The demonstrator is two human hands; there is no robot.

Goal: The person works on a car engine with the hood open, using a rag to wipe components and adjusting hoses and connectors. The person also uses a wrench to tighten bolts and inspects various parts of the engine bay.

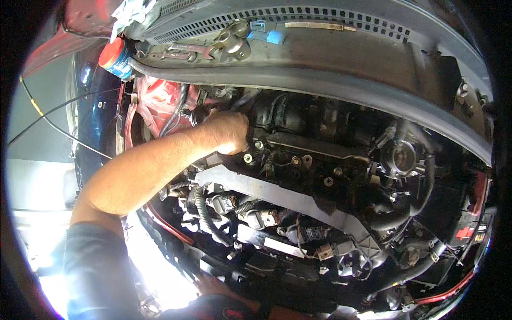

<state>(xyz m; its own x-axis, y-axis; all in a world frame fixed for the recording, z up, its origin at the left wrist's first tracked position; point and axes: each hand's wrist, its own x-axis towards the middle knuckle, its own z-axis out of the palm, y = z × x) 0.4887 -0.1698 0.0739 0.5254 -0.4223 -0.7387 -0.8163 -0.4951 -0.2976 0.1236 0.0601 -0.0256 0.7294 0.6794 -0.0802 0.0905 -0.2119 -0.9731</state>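
Curled almost into a fist, the left hand [230, 132] reaches down into the engine [314, 165], knuckles up, its fingertips hidden among the parts; whether it has hold of anything, I cannot tell. Just beside it sits a rounded black part [199, 115], and past that a ribbed black hose [181, 100] bends in front of glossy red sheet metal [156, 98].

The engine fills the middle of the bay, its dark, grimy top set with round bolt heads. Next to the hand lies a smooth black plastic housing [285, 113] with curved ribs. Nearer the body, a flat grey bracket [266, 188] slants across, above corrugated tubing [202, 213] and blocky connectors [261, 218]. Toward the right, a circular metal throat [401, 158] opens upward.

What seems to be the right hand [209, 286] shows dimly at the lower edge, its grip too dark to make out.

Beyond, a dull tray [341, 53] carries steel wrenches [194, 51], a thick metal cylinder [234, 46] and a bright blue piece [269, 36]; near its left end stands a tilted blue tub [116, 60] with a red lid.
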